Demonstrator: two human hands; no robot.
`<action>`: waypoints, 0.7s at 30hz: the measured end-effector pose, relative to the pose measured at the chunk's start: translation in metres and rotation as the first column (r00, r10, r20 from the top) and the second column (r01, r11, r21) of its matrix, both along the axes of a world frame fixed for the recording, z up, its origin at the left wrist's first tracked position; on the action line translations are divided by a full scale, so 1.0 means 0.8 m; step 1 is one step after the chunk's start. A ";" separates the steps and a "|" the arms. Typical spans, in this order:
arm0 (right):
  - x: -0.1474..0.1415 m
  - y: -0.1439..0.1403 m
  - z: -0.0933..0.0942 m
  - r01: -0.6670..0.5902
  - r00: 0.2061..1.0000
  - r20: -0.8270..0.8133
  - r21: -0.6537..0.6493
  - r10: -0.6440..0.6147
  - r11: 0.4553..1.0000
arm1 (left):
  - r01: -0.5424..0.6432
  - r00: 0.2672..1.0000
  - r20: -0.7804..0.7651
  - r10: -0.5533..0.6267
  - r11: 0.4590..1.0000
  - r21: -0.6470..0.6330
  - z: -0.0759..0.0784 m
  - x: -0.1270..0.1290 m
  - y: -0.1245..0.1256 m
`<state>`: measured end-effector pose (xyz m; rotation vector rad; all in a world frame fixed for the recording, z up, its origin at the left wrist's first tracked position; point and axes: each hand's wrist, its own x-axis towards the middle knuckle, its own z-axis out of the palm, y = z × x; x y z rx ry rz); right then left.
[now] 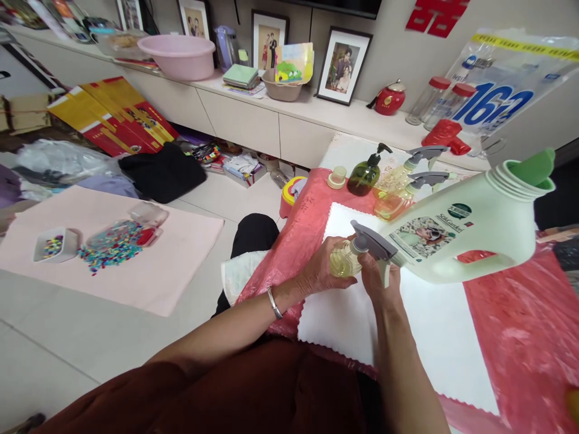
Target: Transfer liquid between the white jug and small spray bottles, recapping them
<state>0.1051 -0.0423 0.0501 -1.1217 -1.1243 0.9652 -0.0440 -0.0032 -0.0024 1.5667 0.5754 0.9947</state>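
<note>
A small clear spray bottle [344, 259] with pale yellow liquid is held by my left hand [323, 265], fingers wrapped round its body. On its neck sits a grey trigger head [373, 241]. My right hand [380, 280] is closed at the collar under that head, some fingers hidden behind the trigger. Just beyond them stands a large pale green detergent jug [474, 226], its mouth uncapped, with a green spout inside. Two more spray bottles [392, 205] with grey heads and a dark green pump bottle [363, 175] stand behind. A pale cap [337, 177] lies to their left.
White scalloped mats [339, 325] lie over a red plastic sheet [520, 307] on the table. On the floor to the left, a pink cloth [190, 247] bears colourful small pieces [108, 253] and a white tub [56, 246]. A cabinet [253, 123] runs along the wall.
</note>
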 end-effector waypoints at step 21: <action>0.059 -0.054 0.109 0.450 0.893 -0.082 0.194 -0.442 0.872 | 0.077 0.959 -0.281 -0.027 0.983 0.167 -0.009 -0.008 0.006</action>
